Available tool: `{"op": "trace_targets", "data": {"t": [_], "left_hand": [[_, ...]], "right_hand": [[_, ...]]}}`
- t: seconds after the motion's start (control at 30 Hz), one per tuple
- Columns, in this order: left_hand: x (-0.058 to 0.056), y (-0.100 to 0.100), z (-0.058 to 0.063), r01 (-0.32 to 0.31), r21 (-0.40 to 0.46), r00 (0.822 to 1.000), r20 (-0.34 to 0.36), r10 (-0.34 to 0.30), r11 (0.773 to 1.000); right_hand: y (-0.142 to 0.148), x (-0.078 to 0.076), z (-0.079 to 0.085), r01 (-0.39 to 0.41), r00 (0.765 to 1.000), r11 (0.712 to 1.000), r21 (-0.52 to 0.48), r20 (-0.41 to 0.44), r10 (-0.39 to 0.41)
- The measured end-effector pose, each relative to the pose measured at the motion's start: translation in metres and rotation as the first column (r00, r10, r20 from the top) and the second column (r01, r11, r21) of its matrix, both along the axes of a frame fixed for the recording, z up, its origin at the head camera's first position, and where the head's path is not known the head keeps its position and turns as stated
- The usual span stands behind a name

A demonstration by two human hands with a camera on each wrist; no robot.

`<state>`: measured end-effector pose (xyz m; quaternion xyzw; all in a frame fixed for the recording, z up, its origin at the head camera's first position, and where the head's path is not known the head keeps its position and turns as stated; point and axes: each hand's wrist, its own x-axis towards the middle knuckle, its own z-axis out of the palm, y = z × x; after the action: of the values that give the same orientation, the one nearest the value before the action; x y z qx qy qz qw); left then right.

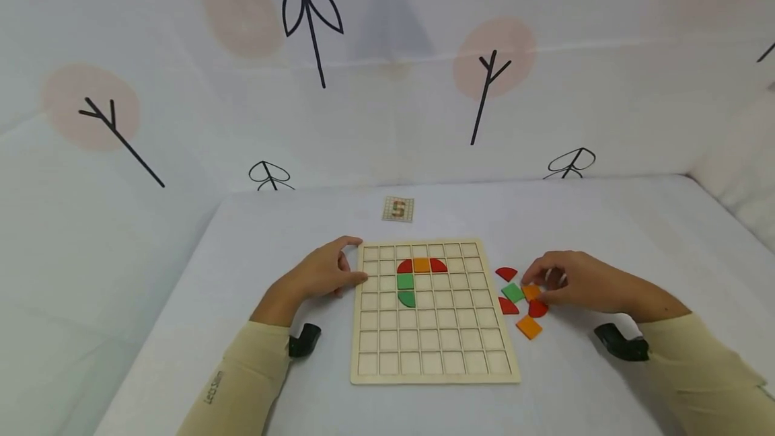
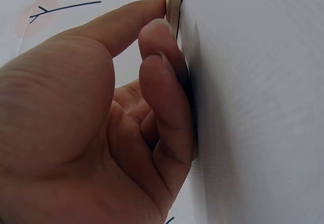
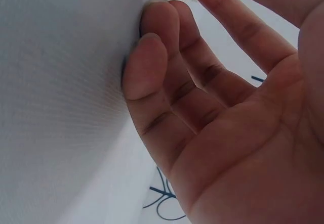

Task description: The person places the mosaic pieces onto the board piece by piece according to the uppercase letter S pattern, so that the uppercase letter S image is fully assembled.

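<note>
A pale wooden grid board (image 1: 424,340) lies on the white table. My left hand (image 1: 329,270) rests at its upper left, the index fingertip at the corner and the straight thumb touching the left edge; the other fingers are loosely bent. Right of the board, my right hand (image 1: 575,279) pinches an orange square tile (image 1: 531,293) between thumb and index finger. Around it lie a green square tile (image 1: 513,293), another orange square tile (image 1: 529,327) and red quarter-circle tiles (image 1: 506,274). The right wrist view shows only part of the orange tile at the fingertips.
On the board sit red quarter-circle tiles (image 1: 438,266) on both sides of an orange square (image 1: 421,265), with a green square (image 1: 405,281) and green quarter-circle (image 1: 408,299) below the left one. Behind the board lies a small pattern card (image 1: 398,208). A printed cloth hangs at the back.
</note>
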<state>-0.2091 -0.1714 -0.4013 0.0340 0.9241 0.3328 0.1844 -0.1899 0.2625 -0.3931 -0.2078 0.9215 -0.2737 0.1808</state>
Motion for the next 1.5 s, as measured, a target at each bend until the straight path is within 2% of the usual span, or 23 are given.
{"op": "trace_targets", "data": {"t": [0.2, 0.73, 1.07, 1.27, 1.5], "left_hand": [[0.0001, -0.0010, -0.0003, 0.007, 0.003, 1.000, 0.004, -0.007, 1.000], [-0.0004, -0.0015, 0.0002, -0.003, -0.001, 1.000, 0.000, 0.003, 1.000], [-0.0014, -0.0021, -0.0007, 0.014, 0.017, 1.000, -0.003, -0.014, 1.000], [-0.0003, -0.0010, -0.0003, -0.002, 0.014, 1.000, 0.003, 0.002, 1.000], [0.0000, -0.0004, -0.0012, -0.005, 0.012, 1.000, -0.005, 0.005, 1.000]], "right_hand": [[-0.0015, 0.0007, -0.0004, 0.000, 1.000, 1.000, -0.001, 0.017, 0.000], [-0.0049, 0.0014, 0.0008, 0.003, 1.000, 1.000, 0.022, -0.026, -0.003], [-0.0061, 0.0005, 0.0011, 0.027, 0.999, 0.999, 0.025, -0.039, -0.026], [-0.0082, 0.0007, 0.0002, 0.043, 0.999, 0.998, 0.036, -0.016, -0.043], [-0.0066, -0.0005, -0.0024, 0.041, 0.998, 0.998, 0.041, -0.041, -0.039]]}}
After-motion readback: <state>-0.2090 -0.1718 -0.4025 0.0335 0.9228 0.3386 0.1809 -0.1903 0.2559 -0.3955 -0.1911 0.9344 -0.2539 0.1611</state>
